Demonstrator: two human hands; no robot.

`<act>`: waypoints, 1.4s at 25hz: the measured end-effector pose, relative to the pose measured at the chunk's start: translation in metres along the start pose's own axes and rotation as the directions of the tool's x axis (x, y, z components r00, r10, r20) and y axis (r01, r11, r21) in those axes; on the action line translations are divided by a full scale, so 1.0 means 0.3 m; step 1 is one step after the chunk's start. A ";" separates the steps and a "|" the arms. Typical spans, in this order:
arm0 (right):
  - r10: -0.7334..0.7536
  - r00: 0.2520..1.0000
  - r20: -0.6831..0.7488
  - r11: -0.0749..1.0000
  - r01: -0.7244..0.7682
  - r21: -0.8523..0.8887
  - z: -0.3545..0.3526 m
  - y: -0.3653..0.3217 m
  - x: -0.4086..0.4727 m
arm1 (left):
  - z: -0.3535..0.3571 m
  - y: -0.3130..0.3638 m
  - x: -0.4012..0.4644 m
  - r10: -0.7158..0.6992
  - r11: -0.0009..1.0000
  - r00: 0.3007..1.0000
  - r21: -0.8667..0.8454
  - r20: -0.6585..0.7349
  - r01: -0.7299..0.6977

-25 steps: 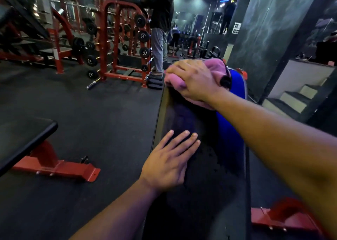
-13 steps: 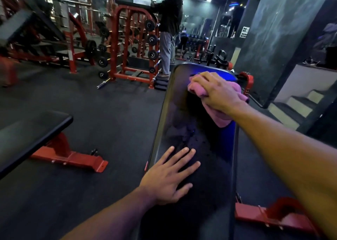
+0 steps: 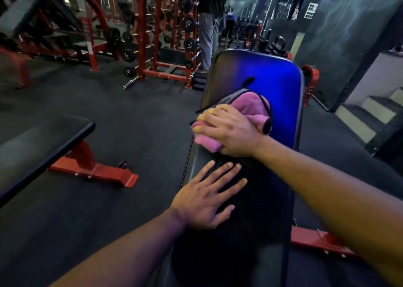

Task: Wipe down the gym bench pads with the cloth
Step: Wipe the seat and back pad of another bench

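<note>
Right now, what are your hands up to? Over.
Right hand pressing pink cloth on bench pad. Left hand flat on pad, open. Nothing in the way. Over.

Both my forearms are bare from the near edge of view up to the wrists; no sleeve, cuff, glove, watch or band shows on either one. My left hand [image 3: 204,201] is bare too, with no ring on any finger that I can see. Its nails are short and plain, and the knuckle creases and tendon lines on the back stand out. My right hand [image 3: 229,132] is likewise bare, without rings, and its fingertips catch a yellowish light while the rest sits in dim, bluish-purple light. My right forearm fills much of the near right and looks broad and slightly blurred.
</note>
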State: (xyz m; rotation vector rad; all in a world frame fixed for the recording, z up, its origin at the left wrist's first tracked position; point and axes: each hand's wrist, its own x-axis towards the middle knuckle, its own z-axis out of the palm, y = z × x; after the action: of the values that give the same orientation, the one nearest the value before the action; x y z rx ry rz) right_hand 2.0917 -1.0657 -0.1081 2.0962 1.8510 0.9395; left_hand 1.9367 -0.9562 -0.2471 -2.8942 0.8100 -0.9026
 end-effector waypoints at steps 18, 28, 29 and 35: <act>0.010 0.982 0.190 0.926 0.062 -0.371 -0.234 0.344 0.344 | -0.060 -0.107 0.095 -0.316 0.933 0.934 -0.233 -0.168 0.274; 0.320 0.816 0.481 0.944 -0.319 -0.088 -0.137 0.523 0.526 | -0.013 -0.190 0.133 -0.123 0.989 0.982 -0.102 -0.147 0.108; 0.360 0.776 0.519 0.925 -0.369 -0.089 -0.131 0.535 0.559 | -0.015 -0.192 0.130 -0.120 0.989 0.982 -0.099 -0.147 0.106; 0.126 0.534 0.836 0.990 -0.012 -0.141 -0.025 0.260 0.627 | -0.012 -0.191 0.124 -0.089 0.993 0.984 -0.086 -0.154 0.076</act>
State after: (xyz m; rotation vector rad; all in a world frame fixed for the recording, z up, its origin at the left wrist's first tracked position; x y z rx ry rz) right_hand 2.1552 -0.9060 0.0011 1.9852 1.1391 -0.0576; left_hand 1.9881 -0.9237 -0.2158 -2.9750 0.7560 -1.1451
